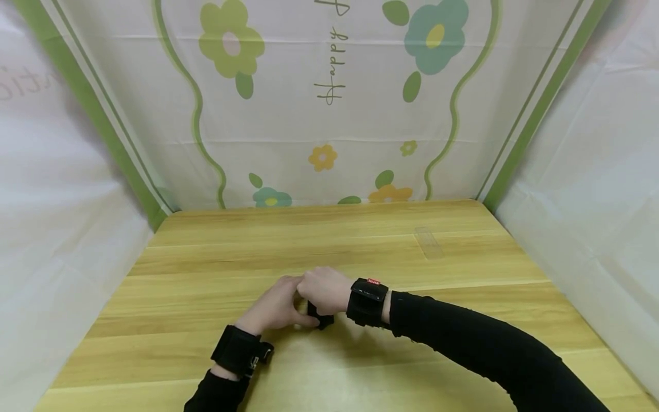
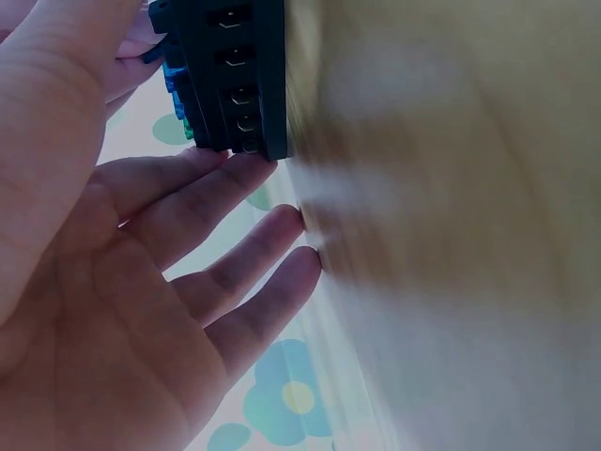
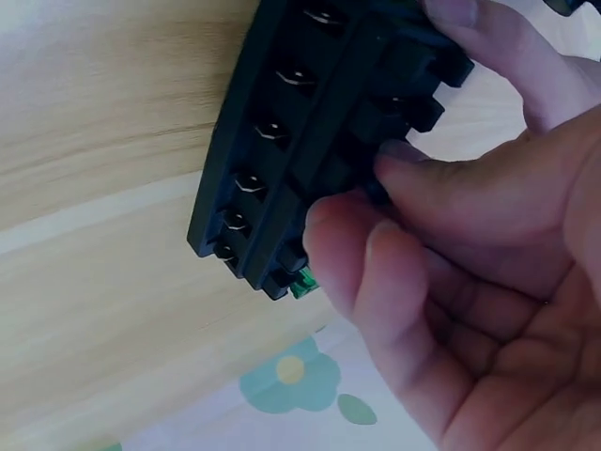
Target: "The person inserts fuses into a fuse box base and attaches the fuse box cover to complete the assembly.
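Note:
A long black block (image 1: 322,318) with a row of metal-lined recesses along one side stands on the wooden table, mostly covered by the hands in the head view. My left hand (image 1: 273,304) holds it by its ends; the left wrist view has two fingertips against the far end, the other two fingers apart from it. My right hand (image 3: 470,254) pinches at the block's notched side with thumb and curled fingers. What lies between those fingertips is hidden. A small green part (image 3: 302,282) shows beside them, and blue parts (image 2: 173,83) show along the same side in the left wrist view.
Farther back on the right of the wooden table (image 1: 247,252) lies a flat, see-through rectangular piece (image 1: 428,243). A white flower-printed cloth (image 1: 288,114) hangs behind the table's back edge, with white cloth at both sides.

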`<act>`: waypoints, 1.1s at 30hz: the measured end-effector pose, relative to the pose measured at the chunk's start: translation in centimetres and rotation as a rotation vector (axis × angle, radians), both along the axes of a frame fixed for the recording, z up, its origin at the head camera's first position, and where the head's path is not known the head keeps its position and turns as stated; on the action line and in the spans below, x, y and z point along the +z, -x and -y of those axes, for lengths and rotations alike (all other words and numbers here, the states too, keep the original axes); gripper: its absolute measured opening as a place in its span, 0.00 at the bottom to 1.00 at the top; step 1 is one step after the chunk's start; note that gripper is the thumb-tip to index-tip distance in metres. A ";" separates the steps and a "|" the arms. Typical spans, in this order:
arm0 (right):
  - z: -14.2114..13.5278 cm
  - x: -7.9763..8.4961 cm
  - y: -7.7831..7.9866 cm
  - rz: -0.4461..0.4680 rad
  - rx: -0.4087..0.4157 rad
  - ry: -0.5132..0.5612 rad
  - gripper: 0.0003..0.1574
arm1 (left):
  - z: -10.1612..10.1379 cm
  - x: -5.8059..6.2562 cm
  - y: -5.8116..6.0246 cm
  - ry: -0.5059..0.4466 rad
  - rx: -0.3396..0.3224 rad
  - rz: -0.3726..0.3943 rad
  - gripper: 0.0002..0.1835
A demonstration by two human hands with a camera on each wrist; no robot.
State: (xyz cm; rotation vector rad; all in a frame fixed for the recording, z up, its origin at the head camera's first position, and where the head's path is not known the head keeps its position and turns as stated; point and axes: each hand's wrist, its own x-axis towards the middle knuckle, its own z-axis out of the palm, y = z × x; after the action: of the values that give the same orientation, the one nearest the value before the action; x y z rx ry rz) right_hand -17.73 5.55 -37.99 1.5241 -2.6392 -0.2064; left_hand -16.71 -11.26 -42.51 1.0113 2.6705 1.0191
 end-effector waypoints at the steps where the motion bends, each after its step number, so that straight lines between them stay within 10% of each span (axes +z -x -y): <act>1: 0.0 0.0 0.0 0.007 0.001 0.007 0.17 | 0.0 0.0 0.0 -0.002 -0.002 -0.004 0.33; 13: -0.8 -0.2 0.7 0.114 0.018 0.040 0.09 | 0.1 -0.2 0.1 0.002 -0.009 -0.031 0.40; 23: -2.9 0.8 2.8 0.436 0.017 0.094 0.18 | 0.1 0.2 0.1 0.127 0.041 -0.046 0.49; 33: -2.2 0.7 2.4 0.227 -0.020 0.014 0.22 | 0.2 0.2 -0.2 0.130 0.059 -0.050 0.49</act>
State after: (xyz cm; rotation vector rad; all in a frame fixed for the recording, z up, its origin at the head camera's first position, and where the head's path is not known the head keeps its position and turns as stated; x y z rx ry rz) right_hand -20.10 7.71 -37.34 1.6049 -2.8202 -0.0160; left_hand -16.50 -11.51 -42.28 0.9504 2.7804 0.8270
